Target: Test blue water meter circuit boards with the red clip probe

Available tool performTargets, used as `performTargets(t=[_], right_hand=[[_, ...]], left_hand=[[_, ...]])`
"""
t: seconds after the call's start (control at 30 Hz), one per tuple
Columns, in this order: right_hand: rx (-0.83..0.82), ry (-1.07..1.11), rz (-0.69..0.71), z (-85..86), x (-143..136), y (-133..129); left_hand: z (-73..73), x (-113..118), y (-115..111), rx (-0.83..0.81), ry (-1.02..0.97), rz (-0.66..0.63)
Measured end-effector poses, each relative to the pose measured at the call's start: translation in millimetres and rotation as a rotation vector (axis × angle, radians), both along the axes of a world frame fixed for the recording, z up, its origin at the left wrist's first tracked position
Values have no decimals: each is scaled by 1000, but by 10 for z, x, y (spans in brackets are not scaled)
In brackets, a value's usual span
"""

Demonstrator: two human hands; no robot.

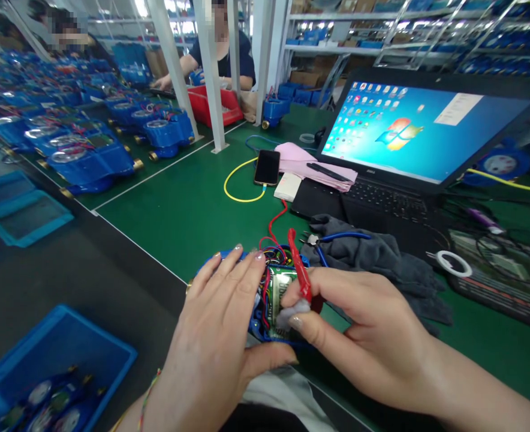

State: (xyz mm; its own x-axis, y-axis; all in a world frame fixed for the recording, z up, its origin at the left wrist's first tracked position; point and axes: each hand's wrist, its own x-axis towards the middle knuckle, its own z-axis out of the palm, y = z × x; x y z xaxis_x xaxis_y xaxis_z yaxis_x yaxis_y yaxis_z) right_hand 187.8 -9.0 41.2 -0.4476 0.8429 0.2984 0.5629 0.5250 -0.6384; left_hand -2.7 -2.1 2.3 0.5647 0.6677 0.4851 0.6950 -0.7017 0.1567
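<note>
In front of me lies a blue meter with its circuit board and display (280,297) exposed and coloured wires along its upper and left sides. My left hand (222,318) rests over the meter's left part, fingers stretched out and thumb along its near edge. My right hand (359,330) pinches a soft greyish-white wad (292,313) between thumb and forefinger, over the display. A red wrapped strip (300,264) rises from the same fingers; whether it is joined to the wad I cannot tell. Under both hands, much of the meter's body is hidden.
Blue-handled cutters (321,241) lie on a dark grey cloth (382,264) beside an open laptop (409,138). A phone (267,168) has a yellow cable. Several blue meters (94,159) stand left; a blue bin (58,360) sits lower left. A person (224,54) works across the bench.
</note>
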Motion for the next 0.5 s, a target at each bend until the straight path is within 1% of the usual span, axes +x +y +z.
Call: performTargets(t=[0.13, 0.5], right_hand=[[65, -35, 27, -11, 0, -29], [122, -41, 69, -37, -3, -35]], left_hand=[[-4, 11, 7, 0, 4, -6], [-17, 8, 5, -12, -15, -7]])
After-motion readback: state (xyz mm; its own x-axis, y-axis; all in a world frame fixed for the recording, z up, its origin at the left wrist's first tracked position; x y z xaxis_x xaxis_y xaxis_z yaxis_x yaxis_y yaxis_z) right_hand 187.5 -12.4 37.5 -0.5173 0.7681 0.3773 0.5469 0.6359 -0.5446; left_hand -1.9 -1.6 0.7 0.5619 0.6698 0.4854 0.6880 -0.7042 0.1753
